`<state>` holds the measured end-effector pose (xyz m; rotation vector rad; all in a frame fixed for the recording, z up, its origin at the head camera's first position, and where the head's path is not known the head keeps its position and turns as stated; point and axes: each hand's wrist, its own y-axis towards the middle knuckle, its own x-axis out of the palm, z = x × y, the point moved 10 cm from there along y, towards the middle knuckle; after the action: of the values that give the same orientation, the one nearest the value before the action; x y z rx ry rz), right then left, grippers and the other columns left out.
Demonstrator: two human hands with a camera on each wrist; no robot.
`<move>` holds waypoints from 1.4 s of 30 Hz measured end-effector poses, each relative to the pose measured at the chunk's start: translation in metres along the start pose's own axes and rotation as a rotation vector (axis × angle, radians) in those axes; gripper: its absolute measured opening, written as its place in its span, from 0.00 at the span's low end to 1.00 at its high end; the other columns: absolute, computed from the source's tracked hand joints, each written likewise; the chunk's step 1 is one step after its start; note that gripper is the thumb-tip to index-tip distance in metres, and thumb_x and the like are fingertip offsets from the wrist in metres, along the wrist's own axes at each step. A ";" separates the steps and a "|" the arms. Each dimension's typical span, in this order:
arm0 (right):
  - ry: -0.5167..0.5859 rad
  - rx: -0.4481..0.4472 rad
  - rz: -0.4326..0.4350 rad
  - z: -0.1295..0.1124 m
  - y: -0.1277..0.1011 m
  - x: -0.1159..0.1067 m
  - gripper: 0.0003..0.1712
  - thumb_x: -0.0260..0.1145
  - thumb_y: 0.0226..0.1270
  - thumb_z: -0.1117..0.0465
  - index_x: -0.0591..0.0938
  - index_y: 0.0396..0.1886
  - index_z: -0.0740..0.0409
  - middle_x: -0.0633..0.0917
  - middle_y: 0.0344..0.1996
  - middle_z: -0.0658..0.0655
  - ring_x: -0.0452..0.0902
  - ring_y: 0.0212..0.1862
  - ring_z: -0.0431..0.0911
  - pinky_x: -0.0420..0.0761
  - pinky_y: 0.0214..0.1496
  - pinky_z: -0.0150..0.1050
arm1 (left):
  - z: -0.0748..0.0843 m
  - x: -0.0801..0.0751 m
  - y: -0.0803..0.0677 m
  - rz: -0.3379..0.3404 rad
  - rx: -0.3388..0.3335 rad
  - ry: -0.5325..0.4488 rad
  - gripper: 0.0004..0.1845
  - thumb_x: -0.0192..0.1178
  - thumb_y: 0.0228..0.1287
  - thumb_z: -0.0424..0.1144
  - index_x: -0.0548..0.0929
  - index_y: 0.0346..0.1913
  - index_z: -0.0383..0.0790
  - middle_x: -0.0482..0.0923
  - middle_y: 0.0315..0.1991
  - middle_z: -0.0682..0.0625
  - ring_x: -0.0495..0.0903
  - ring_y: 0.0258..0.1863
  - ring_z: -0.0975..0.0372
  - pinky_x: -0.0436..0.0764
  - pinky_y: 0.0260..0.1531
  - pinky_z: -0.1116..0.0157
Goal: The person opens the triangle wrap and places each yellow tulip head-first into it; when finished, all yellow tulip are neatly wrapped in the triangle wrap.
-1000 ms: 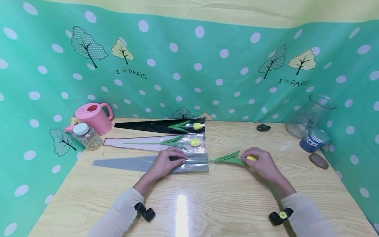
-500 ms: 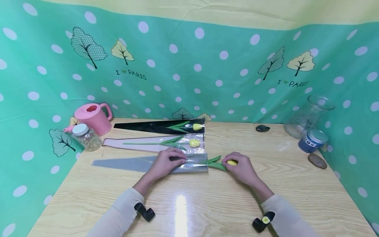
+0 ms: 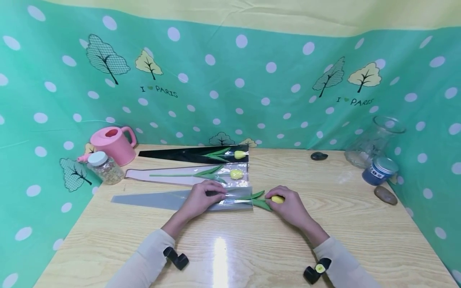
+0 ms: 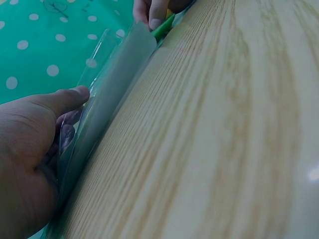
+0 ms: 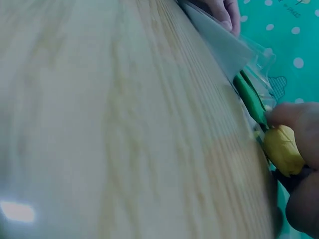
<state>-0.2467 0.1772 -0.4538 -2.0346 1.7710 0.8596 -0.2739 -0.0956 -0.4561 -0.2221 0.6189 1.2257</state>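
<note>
My left hand pinches the lifted clear front of a grey flower sleeve; in the left wrist view its thumb presses the film. My right hand pinches a yellow artificial tulip just below its bloom, and the right wrist view shows the yellow bloom under the fingers. The tulip's stem and the lower part of its green leaves lie inside the sleeve's wide mouth, while the leaf tips and bloom stick out to the right.
Behind lie a pink sleeve and a black sleeve, each holding a yellow tulip. A pink watering can and a lidded jar stand left. Right are a glass vase, a blue jar and stones.
The right hand has moved left with the tulip, sliding its leaves partway into the grey sleeve. My left hand has stayed in place on the sleeve.
</note>
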 end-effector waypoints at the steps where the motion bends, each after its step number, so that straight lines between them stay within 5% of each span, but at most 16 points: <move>1: 0.010 0.006 -0.016 0.002 -0.001 -0.001 0.08 0.77 0.64 0.60 0.90 0.43 0.46 0.89 0.46 0.48 0.83 0.55 0.46 0.82 0.58 0.39 | 0.000 0.000 0.000 0.000 0.000 -0.001 0.07 0.74 0.62 0.43 0.93 0.43 0.56 0.88 0.48 0.60 0.83 0.56 0.62 0.79 0.65 0.53; 6: 0.067 0.028 -0.074 0.014 -0.006 -0.015 0.18 0.77 0.64 0.56 0.87 0.54 0.48 0.88 0.52 0.50 0.82 0.56 0.46 0.82 0.55 0.32 | 0.000 0.001 -0.001 -0.004 0.003 -0.004 0.07 0.74 0.63 0.43 0.93 0.43 0.57 0.87 0.48 0.60 0.83 0.56 0.62 0.79 0.65 0.53; 11: 0.092 0.016 -0.093 0.022 -0.010 -0.030 0.22 0.77 0.64 0.62 0.85 0.58 0.56 0.88 0.48 0.54 0.81 0.45 0.42 0.82 0.46 0.31 | -0.001 0.001 0.000 -0.005 0.004 -0.003 0.07 0.74 0.63 0.43 0.93 0.43 0.58 0.87 0.48 0.61 0.83 0.56 0.62 0.78 0.65 0.54; 16: 0.059 0.008 -0.113 0.025 -0.012 -0.029 0.20 0.76 0.64 0.63 0.86 0.56 0.56 0.88 0.43 0.54 0.78 0.38 0.38 0.81 0.39 0.30 | 0.003 -0.002 0.000 0.006 0.028 -0.005 0.07 0.75 0.62 0.42 0.93 0.43 0.54 0.88 0.48 0.59 0.83 0.55 0.61 0.78 0.65 0.52; 24: -0.003 0.011 -0.052 0.020 -0.010 -0.026 0.13 0.75 0.66 0.63 0.89 0.49 0.48 0.90 0.45 0.50 0.83 0.42 0.38 0.84 0.44 0.30 | 0.002 -0.001 0.001 0.005 0.024 -0.004 0.07 0.75 0.62 0.43 0.93 0.43 0.57 0.88 0.48 0.60 0.83 0.56 0.62 0.79 0.64 0.54; 42: 0.181 0.022 -0.124 -0.013 0.010 0.032 0.16 0.77 0.63 0.61 0.89 0.51 0.51 0.90 0.47 0.54 0.86 0.45 0.42 0.86 0.48 0.29 | 0.010 -0.004 0.001 0.011 0.020 -0.014 0.07 0.74 0.62 0.43 0.93 0.43 0.59 0.88 0.48 0.60 0.83 0.55 0.63 0.80 0.62 0.56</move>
<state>-0.2520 0.1425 -0.4622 -2.2430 1.7124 0.6343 -0.2719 -0.0938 -0.4454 -0.1938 0.6204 1.2298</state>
